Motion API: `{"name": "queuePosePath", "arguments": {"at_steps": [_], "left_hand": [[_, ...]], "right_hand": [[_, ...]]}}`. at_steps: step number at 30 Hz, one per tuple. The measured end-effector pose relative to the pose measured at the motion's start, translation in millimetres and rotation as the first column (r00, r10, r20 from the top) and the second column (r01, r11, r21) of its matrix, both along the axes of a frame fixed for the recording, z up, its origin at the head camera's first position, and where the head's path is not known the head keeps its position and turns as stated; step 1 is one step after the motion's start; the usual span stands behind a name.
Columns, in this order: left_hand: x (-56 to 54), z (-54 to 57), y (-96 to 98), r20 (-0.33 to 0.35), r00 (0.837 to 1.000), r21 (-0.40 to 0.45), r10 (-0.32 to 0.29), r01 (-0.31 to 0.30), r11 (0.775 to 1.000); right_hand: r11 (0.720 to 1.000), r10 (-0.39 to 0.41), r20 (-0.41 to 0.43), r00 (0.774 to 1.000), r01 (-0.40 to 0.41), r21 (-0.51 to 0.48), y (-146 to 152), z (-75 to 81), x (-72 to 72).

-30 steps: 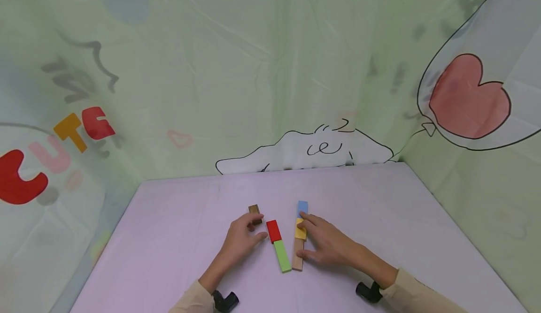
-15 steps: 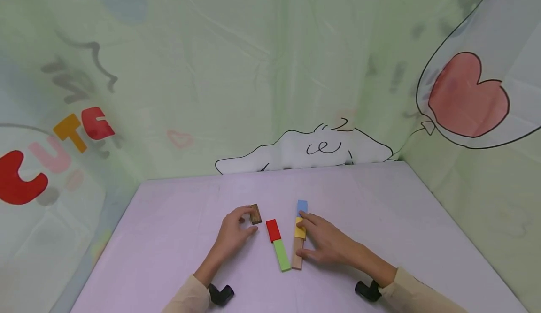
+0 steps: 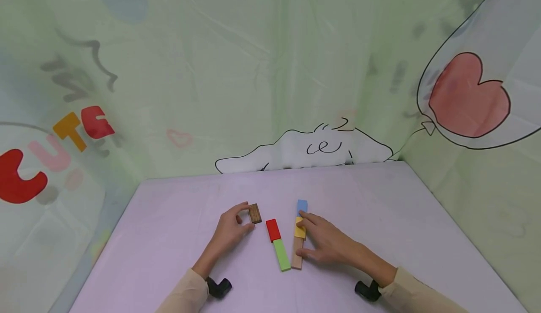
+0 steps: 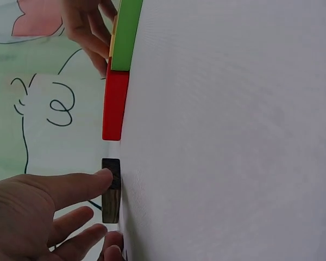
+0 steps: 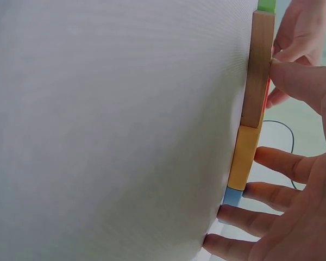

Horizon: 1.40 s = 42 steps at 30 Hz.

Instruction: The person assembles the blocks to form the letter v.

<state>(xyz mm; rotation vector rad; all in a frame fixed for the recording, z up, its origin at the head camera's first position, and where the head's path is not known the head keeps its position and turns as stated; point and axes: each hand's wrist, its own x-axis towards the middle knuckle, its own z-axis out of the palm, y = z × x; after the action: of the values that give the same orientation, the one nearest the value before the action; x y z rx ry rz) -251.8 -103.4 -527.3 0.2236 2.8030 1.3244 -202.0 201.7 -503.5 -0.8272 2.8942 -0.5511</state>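
Note:
In the head view a dark brown wooden block [image 3: 255, 213] lies on the table. My left hand [image 3: 229, 228] is at its left side, index finger and thumb spread near its two ends. In the left wrist view a small gap shows between the fingertips and the block [image 4: 111, 204]. To its right, a red block [image 3: 273, 230] and a green block [image 3: 282, 255] lie end to end, slanted. A blue block [image 3: 302, 205], a yellow block [image 3: 300, 232] and a light brown block [image 3: 297, 254] form a second row. My right hand [image 3: 327, 241] rests along that row, fingers extended.
The blocks lie on a pale lilac tabletop [image 3: 169, 247]. Printed fabric walls [image 3: 236, 78] stand behind it and at both sides. A black wrist device [image 3: 219, 288] is on the left wrist, and another black device [image 3: 367, 291] is on the right.
My left hand has drawn back to the left from over the dark brown block, uncovering it. My right hand and both rows have stayed put.

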Motion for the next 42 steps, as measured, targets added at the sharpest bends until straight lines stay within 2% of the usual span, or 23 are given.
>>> {"name": "queuePosePath", "arguments": {"at_steps": [6,16,33,42], "left_hand": [[-3.8,-2.1,-2.3,0.015,1.0,-0.026,-0.018,0.018,0.999],[-6.0,0.4,-3.5,0.003,0.999,-0.02,-0.051,0.051,0.998],[-5.7,-2.5,-3.5,-0.033,0.999,-0.043,-0.038,0.037,0.998],[-6.7,-0.9,-2.8,-0.037,0.999,-0.019,-0.004,0.003,1.0]], "right_hand": [[1.0,0.006,-0.003,1.0,-0.006,-0.003,0.5,2.1,0.8],[1.0,0.026,-0.043,0.999,-0.026,0.002,1.1,2.1,0.7],[1.0,0.022,-0.031,0.999,-0.022,0.006,0.3,2.0,0.6],[1.0,0.018,-0.033,0.999,-0.018,0.013,0.3,2.5,0.8]]}}
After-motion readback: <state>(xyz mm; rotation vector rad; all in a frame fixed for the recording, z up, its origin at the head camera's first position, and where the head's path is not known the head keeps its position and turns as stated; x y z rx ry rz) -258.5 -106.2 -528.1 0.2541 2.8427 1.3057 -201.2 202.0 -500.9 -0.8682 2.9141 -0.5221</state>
